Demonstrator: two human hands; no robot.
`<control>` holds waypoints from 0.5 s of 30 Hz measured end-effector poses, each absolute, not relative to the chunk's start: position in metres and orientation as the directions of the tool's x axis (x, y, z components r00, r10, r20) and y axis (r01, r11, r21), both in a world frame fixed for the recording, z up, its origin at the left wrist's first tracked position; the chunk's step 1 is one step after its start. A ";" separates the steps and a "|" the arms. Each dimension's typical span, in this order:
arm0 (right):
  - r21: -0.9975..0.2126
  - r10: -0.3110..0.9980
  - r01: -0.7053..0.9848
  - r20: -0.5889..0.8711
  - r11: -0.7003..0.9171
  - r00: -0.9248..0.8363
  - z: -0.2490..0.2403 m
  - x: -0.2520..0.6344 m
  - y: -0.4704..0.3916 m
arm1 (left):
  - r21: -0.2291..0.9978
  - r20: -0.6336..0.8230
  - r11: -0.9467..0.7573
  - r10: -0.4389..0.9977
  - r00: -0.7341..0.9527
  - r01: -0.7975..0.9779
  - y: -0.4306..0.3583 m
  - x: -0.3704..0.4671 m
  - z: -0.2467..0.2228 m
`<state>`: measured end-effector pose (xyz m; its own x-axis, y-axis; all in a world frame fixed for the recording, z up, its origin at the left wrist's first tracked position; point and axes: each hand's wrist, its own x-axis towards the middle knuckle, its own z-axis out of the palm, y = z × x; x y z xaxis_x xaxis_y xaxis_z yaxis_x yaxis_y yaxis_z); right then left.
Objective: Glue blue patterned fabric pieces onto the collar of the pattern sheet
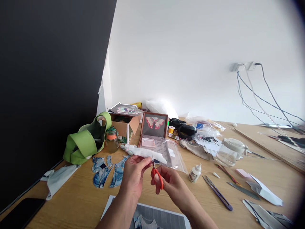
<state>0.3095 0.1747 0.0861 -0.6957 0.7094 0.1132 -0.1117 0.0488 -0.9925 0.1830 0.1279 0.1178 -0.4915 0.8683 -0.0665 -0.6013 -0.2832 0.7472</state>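
Note:
My right hand [168, 181] has its fingers through the loops of small scissors with orange-red handles [157, 178]. Their blades point up beside the fingertips of my left hand [135, 168]. Pinched in that left hand is a curled white piece of cloth or paper [156, 155], and the blades are at its lower edge. Below both hands lies a printed grey sheet [164, 213] with a blue-and-white patterned shape on it, partly hidden by my forearms. Blue patterned cut pieces [101, 171] lie on the table left of my hands.
A glue bottle [194, 173], purple thread snips [219, 194] and a clear jar [230, 151] stand or lie to the right. Behind are a framed butterfly picture [154, 125], a cardboard box [124, 127] and a green bag [79, 146]. A phone [22, 211] lies front left.

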 end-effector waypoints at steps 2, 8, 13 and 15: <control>-0.993 0.705 -0.106 0.113 0.053 -0.701 0.089 0.310 0.174 | 0.748 -0.064 -0.284 0.868 -0.492 -0.599 0.128 0.183 0.118; -0.997 0.687 -0.067 0.082 0.048 -0.722 0.095 0.310 0.174 | 0.745 -0.069 -0.280 0.870 -0.487 -0.606 0.129 0.181 0.117; -0.997 0.699 -0.058 0.074 0.046 -0.712 0.095 0.309 0.175 | 0.749 -0.067 -0.277 0.872 -0.485 -0.601 0.129 0.181 0.117; -0.998 0.704 -0.055 0.067 0.040 -0.707 0.095 0.308 0.175 | 0.748 -0.065 -0.278 0.873 -0.484 -0.603 0.128 0.181 0.116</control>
